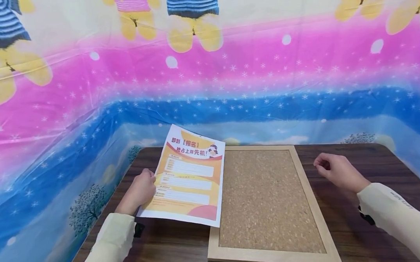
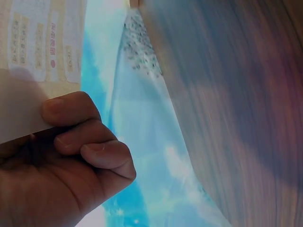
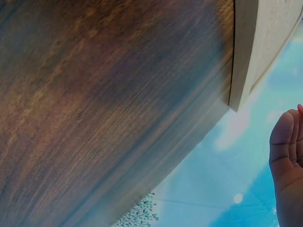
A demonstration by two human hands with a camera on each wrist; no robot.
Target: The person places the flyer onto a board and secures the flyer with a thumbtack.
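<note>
My left hand [image 1: 142, 188] pinches the left edge of a printed paper poster [image 1: 187, 179] with orange, yellow and white areas. The sheet is tilted and held up, its right side overlapping a cork board [image 1: 266, 203] in a pale wooden frame. In the left wrist view, the thumb and fingers [image 2: 71, 111] grip the paper's edge. Right of the board, my right hand [image 1: 342, 172] hovers with curled fingers, thumb and forefinger meeting. A small red thing [image 3: 300, 109] shows at its fingertips in the right wrist view, mostly cut off by the frame; its kind is unclear.
The board lies on a dark wood-grain table [image 1: 354, 214]. Behind and to the left hangs a patterned cloth [image 1: 242, 75] in pink and blue. The table's back edge lies close to this cloth.
</note>
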